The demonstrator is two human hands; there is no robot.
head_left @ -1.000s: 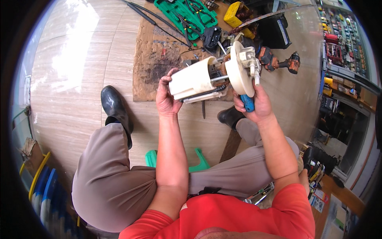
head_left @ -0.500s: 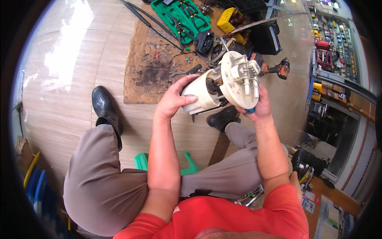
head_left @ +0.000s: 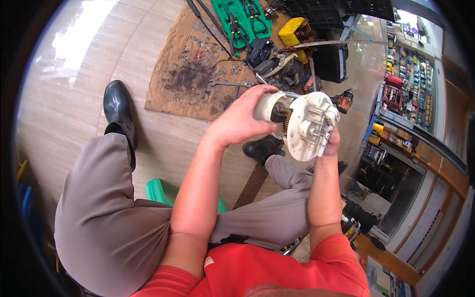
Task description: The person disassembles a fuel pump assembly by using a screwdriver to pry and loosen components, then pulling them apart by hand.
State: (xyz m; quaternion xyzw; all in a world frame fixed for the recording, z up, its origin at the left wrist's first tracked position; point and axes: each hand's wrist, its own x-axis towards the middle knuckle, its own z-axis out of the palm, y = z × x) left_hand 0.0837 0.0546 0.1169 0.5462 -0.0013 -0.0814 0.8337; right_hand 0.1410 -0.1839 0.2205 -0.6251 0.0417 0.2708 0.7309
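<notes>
A fuel pump module (head_left: 312, 129) is held up in front of me between both hands. It has an off-white round flange with pipe stubs and a white cylindrical body, tilted with the flange to the right. My left hand (head_left: 245, 116) is closed round the body, thumb below and fingers over the top. Dark parts and a copper-coloured coil show in the gap between body and flange. My right hand (head_left: 333, 143) grips the flange from behind at its right edge; most of its fingers are hidden by it.
Beyond the module, a stained cardboard sheet (head_left: 173, 84) bears a wrench (head_left: 228, 83) and loose parts. A green tool case (head_left: 242, 22) with pliers, a yellow container (head_left: 293, 30) and an orange-black power drill (head_left: 344, 100) lie farther off. A green stool (head_left: 156, 190) is under me.
The module has come lower and turned, its flange now facing me more. My left hand has moved up and over the body. The blue piece by my right hand no longer shows.
</notes>
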